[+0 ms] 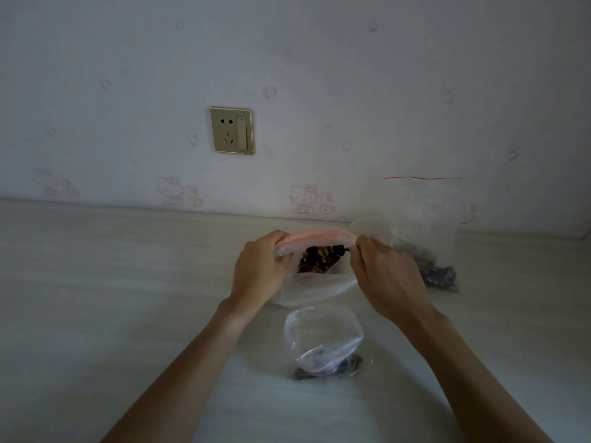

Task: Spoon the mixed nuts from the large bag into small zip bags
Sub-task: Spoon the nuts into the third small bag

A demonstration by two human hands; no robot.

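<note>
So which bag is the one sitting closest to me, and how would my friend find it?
Start at the wall socket and come straight down to the table, past the two hands holding the big bag of nuts open. Just below that bag lies a small clear zip bag, nearest to you between the forearms. Unlike the tall bag leaning on the wall, it is slumped, untouched, with only a few dark pieces inside.

A gold wall socket (232,130) sits above cartoon-cat wallpaper figures (312,199).
</note>
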